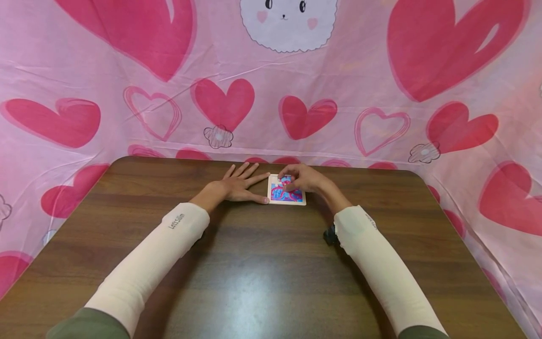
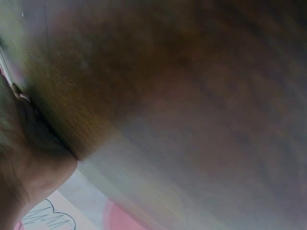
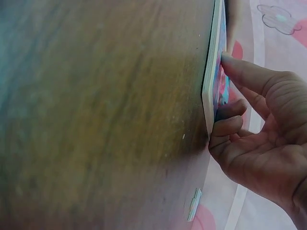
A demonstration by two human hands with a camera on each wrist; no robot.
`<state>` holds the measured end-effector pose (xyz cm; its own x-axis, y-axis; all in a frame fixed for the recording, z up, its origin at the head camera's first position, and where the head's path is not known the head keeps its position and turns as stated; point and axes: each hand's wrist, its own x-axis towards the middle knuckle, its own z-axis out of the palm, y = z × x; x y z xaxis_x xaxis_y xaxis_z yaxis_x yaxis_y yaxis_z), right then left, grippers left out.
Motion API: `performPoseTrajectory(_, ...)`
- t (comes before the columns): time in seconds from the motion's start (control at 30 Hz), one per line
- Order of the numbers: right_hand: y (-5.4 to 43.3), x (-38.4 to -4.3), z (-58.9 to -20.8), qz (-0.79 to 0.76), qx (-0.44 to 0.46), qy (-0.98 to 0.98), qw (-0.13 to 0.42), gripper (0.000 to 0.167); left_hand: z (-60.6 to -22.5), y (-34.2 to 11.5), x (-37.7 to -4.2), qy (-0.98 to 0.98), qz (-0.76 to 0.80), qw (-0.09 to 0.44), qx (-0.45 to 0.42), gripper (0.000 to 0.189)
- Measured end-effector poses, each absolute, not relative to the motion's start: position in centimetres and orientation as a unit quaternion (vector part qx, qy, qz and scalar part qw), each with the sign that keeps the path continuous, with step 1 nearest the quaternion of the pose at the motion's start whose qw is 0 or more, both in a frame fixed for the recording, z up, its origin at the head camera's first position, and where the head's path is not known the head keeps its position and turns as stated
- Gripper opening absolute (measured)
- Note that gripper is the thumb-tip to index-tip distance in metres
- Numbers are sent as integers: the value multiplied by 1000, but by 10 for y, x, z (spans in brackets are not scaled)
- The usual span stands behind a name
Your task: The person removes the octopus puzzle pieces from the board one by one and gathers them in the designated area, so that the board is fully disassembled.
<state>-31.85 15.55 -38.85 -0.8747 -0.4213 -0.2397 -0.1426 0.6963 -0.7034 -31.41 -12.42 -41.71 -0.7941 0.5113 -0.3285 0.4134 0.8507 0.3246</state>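
A small square picture puzzle [image 1: 288, 196] in a pale wooden frame lies near the table's far edge, its picture blue and pink. My left hand [image 1: 239, 187] rests flat with fingers spread, index fingertip and thumb tip right at the frame's left side. In the left wrist view only part of the left hand [image 2: 33, 163] shows. Over the top of the puzzle, my right hand [image 1: 308, 179] has its thumb and fingers curled. In the right wrist view, the right hand [image 3: 264, 115] pinches a small teal and pink puzzle piece [image 3: 225, 87], partly hidden by the fingers.
The brown wooden table [image 1: 237, 263] reaches back to a pink cloth [image 1: 262, 66] printed with hearts. A small pale greenish strip [image 3: 194, 205] lies on the table beyond the right hand. A black device [image 1: 330, 235] sits under the right sleeve's cuff.
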Motion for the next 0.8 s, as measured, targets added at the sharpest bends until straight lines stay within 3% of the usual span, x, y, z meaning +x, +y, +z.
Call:
performPoseTrajectory(0.4,156,-318,-394,-389,-145,891,185,42,-409,-123,-306,942,106,204,242,108)
performPoseTrajectory(0.63,158,-319,-394,-398,-151,889,166,56,-433,-126,-328,945,99,204,236,114)
performPoseTrajectory(0.8,158,-321,-395,-401,-134,892,158,41,-421,-124,-318,941,118,203,245,114)
